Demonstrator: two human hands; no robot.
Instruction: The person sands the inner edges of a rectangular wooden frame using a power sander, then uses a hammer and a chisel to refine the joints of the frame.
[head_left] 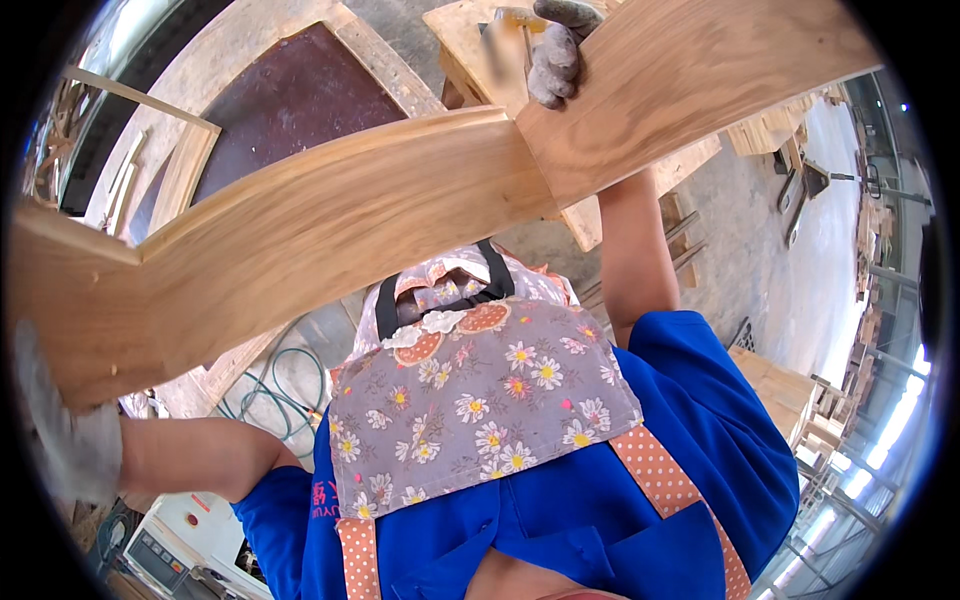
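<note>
A long wooden frame piece (340,215) with a curved middle rail and wider ends spans the view, rising from lower left to upper right. My left hand (70,430), in a grey glove, is closed around its left end near the rim of the picture. In a grey glove too, my right hand (560,65) curls its fingers over the far edge of the wide right panel (690,80). That hand's palm and thumb are partly hidden behind the wood. A visible joint line runs where the rail meets this panel.
Beyond the piece lies a worktable with a dark brown top (300,105) and wooden edging. A smaller wooden bench (470,40) stands at the top. A green hose (275,390) coils at lower left, near a white machine (190,535). Stacked wood (850,400) lines the right.
</note>
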